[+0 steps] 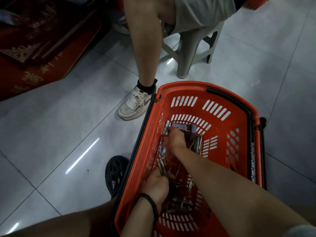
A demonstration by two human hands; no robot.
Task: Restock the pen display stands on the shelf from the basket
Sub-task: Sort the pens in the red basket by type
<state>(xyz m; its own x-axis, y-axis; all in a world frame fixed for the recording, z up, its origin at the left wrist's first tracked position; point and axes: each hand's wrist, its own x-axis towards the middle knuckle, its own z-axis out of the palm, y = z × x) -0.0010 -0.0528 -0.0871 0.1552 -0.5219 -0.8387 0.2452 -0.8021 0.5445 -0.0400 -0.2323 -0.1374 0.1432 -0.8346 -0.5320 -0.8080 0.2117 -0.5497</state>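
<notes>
Two hands in basket (186, 86): left hand (158, 184) round pens (161, 165), right hand (175, 139) blurred, grip unclear.

Head view looks steeply down, close over the floor-level basket (242, 106)

Pens (197, 143) lie in the basket (184, 84) (stool (186, 53) behind it), a mat (51, 48) far left
</notes>
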